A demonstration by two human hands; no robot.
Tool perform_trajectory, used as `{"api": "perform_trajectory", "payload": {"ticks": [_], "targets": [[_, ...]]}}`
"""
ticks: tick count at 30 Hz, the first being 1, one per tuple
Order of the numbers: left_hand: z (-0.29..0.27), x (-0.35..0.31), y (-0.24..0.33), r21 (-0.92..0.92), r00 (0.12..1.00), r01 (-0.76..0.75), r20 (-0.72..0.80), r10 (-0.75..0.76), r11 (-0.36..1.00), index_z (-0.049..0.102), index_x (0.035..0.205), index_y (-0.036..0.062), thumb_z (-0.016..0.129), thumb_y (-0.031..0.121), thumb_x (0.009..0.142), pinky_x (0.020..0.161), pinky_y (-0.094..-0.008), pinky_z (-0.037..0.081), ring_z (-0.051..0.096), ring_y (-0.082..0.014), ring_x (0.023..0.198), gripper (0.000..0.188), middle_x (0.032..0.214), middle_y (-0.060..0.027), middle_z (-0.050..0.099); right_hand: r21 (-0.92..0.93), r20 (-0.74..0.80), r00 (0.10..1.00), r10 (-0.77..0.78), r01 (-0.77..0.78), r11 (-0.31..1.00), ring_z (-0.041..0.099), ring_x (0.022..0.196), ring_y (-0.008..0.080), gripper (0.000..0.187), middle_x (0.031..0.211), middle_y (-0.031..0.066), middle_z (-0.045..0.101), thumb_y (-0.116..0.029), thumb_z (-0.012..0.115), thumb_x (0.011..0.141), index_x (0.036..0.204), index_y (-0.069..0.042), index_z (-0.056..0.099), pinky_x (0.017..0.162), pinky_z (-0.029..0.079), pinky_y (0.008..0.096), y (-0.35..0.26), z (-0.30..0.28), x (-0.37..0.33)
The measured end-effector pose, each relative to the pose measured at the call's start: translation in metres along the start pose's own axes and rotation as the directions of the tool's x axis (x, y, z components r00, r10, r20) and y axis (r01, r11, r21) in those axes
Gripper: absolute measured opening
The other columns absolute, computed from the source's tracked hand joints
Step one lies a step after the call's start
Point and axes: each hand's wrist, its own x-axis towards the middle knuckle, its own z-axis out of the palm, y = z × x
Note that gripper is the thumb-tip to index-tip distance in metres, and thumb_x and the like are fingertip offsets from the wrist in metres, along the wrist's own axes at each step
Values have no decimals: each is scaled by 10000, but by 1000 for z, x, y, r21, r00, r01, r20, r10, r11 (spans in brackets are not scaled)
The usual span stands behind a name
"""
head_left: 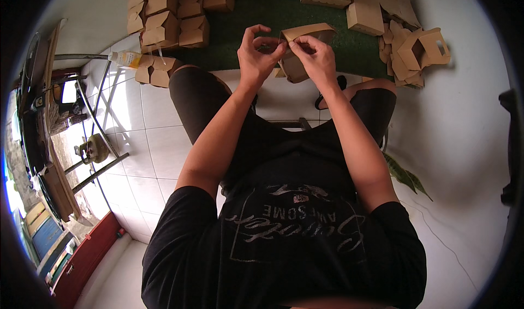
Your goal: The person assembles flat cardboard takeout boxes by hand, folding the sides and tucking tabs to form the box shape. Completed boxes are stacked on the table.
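Observation:
A partly folded brown cardboard box (292, 69) is held up in front of me, over the near edge of the green-topped table. Its curved top strip (315, 31) arches away behind my fingers. At the box's near left corner, my left hand (257, 57) pinches the edge with thumb and fingertips, the other fingers curled. Right beside it, my right hand (317, 62) is closed on the same corner, thumb and forefinger pressed together. The two sets of fingertips almost meet. Exactly how the cardboard tabs sit between them is hidden.
Folded boxes (162, 30) are stacked at the table's far left, with more boxes (365, 13) at the right. Flat cardboard pieces (401, 52) pile up by the right wall. A bottle of orange liquid (126, 58) is at the left, near a metal-framed rack (98, 107).

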Motion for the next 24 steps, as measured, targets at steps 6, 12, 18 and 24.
{"api": "perform_trajectory", "payload": {"ticks": [6, 12, 18, 24], "targets": [[-1, 0, -2, -59, 999, 38, 22, -37, 997, 557, 1409, 43, 947, 89, 973, 870, -303, 673, 827, -173, 1031, 587, 1100, -179, 876, 1, -9, 1000, -12, 12, 1000, 738, 850, 61, 257, 914, 15, 841, -277, 859, 1083, 1121, -24, 863, 776, 561, 263, 0, -1, 0], [2, 2, -6, -119, 1000, -23, -5, 23, 993, 585, 1370, 43, 965, 94, 944, 763, -269, 656, 824, -127, 909, 572, 1035, -158, 896, 0, -13, 1000, 7, -7, 1000, 755, 870, 64, 267, 929, 22, 854, -293, 865, 1081, 1130, -30, 865, 793, 569, 264, 0, -2, -1], [3, 2, -9, -150, 1000, 8, 14, -5, 989, 667, 1345, 37, 981, 120, 951, 796, -273, 647, 814, -107, 943, 511, 1044, -130, 900, -8, -10, 1000, 2, -3, 1000, 755, 880, 63, 264, 941, 23, 855, -283, 860, 1087, 1134, -23, 860, 814, 575, 261, 1, -4, 0], [2, 2, -11, -139, 997, -14, 70, 24, 990, 848, 1166, -9, 975, 117, 966, 816, -269, 640, 799, -92, 943, 267, 1038, -75, 892, 6, -4, 1000, -8, 8, 1000, 760, 899, 67, 227, 976, 40, 864, -225, 845, 1098, 1178, -13, 841, 829, 582, 263, 8, -4, 1]]}}
